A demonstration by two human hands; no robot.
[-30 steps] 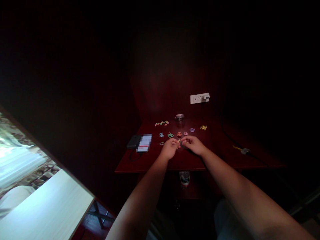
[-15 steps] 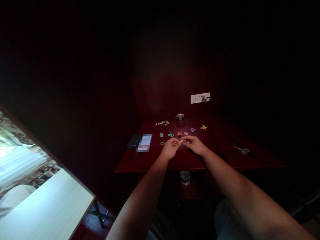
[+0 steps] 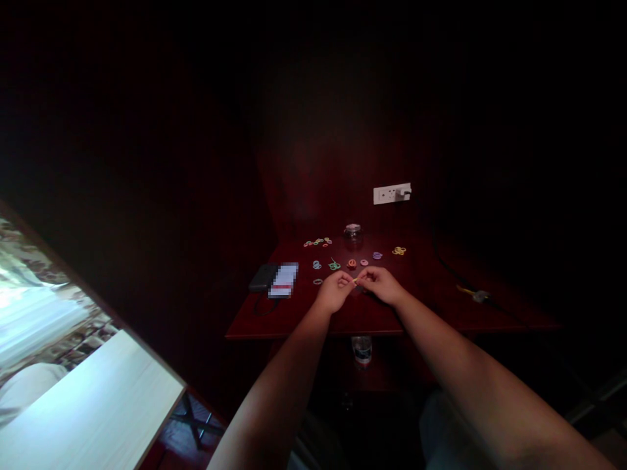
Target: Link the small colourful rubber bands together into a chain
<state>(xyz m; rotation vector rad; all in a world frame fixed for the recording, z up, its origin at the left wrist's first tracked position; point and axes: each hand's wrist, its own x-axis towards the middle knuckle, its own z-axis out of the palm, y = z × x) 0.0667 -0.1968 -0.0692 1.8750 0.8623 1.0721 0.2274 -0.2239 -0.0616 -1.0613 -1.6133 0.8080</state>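
Above the dark red table, my left hand (image 3: 334, 292) and my right hand (image 3: 382, 284) meet fingertip to fingertip. Both pinch a small yellow hair tie (image 3: 355, 281) between them. Just beyond my fingers lie small groups of hair ties: blue (image 3: 317, 265), green (image 3: 334, 266), red-orange (image 3: 351, 264), pink (image 3: 364, 263) and purple (image 3: 377, 256). A yellow group (image 3: 399, 250) lies farther right. One greyish hair tie (image 3: 318, 282) rests left of my left hand. Mixed colours (image 3: 317, 242) are scattered at the back left.
A clear jar (image 3: 353, 233) stands at the back of the table (image 3: 304, 320). On the left are a phone (image 3: 284, 281) and a black case-like object (image 3: 263, 277). A cable (image 3: 481, 296) runs along the right, and a bottle (image 3: 362, 352) stands below. The wall has a socket (image 3: 392, 194).
My right fingers have closed in on the yellow hair tie, which now lies more level between both hands. The things on the table have not moved.
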